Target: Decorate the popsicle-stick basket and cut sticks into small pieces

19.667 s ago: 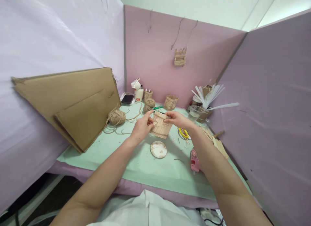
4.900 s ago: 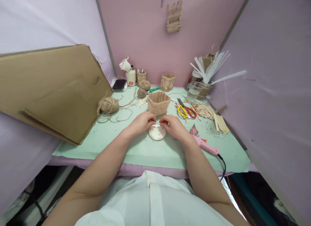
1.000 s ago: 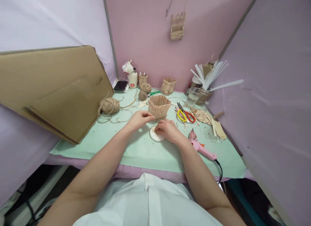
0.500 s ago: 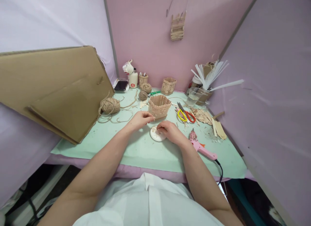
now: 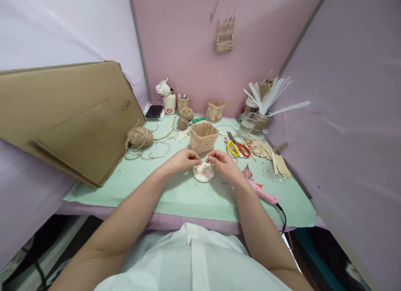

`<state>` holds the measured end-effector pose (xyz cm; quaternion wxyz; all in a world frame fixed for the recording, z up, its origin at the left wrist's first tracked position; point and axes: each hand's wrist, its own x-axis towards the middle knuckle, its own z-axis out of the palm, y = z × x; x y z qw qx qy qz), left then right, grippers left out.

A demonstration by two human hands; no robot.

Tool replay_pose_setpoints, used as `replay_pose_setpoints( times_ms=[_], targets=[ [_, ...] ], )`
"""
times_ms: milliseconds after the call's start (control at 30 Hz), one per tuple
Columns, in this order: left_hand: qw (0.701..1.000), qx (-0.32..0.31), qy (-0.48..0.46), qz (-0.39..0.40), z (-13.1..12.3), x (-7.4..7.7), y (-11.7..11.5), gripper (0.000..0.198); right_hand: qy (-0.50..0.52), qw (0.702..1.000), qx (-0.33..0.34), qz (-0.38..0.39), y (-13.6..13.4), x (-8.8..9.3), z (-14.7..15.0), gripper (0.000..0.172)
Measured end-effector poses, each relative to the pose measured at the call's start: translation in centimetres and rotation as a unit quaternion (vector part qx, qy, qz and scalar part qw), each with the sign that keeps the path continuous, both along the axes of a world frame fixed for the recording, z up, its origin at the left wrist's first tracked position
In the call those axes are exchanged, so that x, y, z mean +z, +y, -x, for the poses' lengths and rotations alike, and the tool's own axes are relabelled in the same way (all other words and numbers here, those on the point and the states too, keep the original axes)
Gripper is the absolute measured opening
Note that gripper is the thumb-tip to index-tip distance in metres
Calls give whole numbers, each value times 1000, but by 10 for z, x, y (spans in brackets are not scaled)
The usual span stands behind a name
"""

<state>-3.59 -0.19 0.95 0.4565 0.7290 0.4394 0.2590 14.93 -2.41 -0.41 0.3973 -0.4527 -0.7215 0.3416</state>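
My left hand (image 5: 184, 160) and my right hand (image 5: 223, 163) meet just above a small round white dish (image 5: 203, 173) on the green mat (image 5: 175, 191). Both hands have their fingertips pinched together over the dish's far rim. What they pinch is too small to make out. A small basket made of wooden sticks (image 5: 203, 137) stands upright right behind the hands, touched by neither.
A pink glue gun (image 5: 260, 188) with a black cord lies right of the dish. Yellow and red scissors (image 5: 237, 147), loose wooden sticks (image 5: 280, 163), a glass (image 5: 247, 125) and a twine ball (image 5: 139, 137) sit around. Cardboard sheets (image 5: 72, 115) lean at the left.
My right hand lifted off the dish and moved up to meet the left hand; both now pinch together above the dish's far edge. The basket stays put.
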Motion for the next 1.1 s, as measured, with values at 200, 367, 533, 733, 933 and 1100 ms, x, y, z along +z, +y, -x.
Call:
replay_pose_setpoints(
  times_ms=[200,367,533,733,933,1100],
  targets=[
    [996,16,-74,44,-4,1,-1,33,-68,991,-40,-112,0,-1,3,16],
    [962,16,-172,211,-4,2,-1,40,-199,952,-26,-232,-4,2,7,24],
    [955,23,-208,212,-4,-2,1,32,-62,984,-48,-157,-6,1,9,19],
    [980,76,-170,76,-9,-8,3,30,136,986,-95,34,-3,3,13,17],
    [986,90,-137,43,-10,-7,1,32,230,960,-108,121,-1,0,16,22],
    [983,100,-148,40,-13,-6,-2,34,329,922,-114,169,2,-3,22,23]
  ],
)
